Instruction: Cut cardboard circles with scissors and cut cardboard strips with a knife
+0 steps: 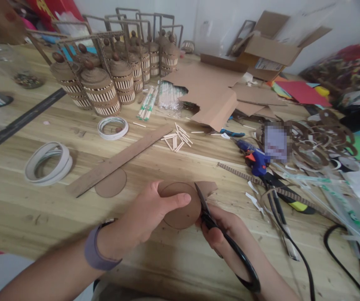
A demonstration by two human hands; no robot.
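My left hand (150, 209) grips a piece of brown cardboard (181, 211) with a circle drawn on it, thumb on top and fingers beneath. In my right hand (227, 230) is a pair of black-handled scissors (209, 219), its blades at the right edge of the drawn circle. A partly cut strip of the cardboard curls off beyond the blades. To the left on the table lies a cut cardboard disc (111, 184), partly under a long cardboard strip (123, 161).
Tape rolls (48, 163) lie at left, short sticks (180, 138) in the middle. Several lantern-like cardboard and stick crafts (100, 90) stand at the back. A blue glue gun (253, 156), its cord and cardboard rings (312, 142) are at right; torn cardboard (211, 92) lies behind.
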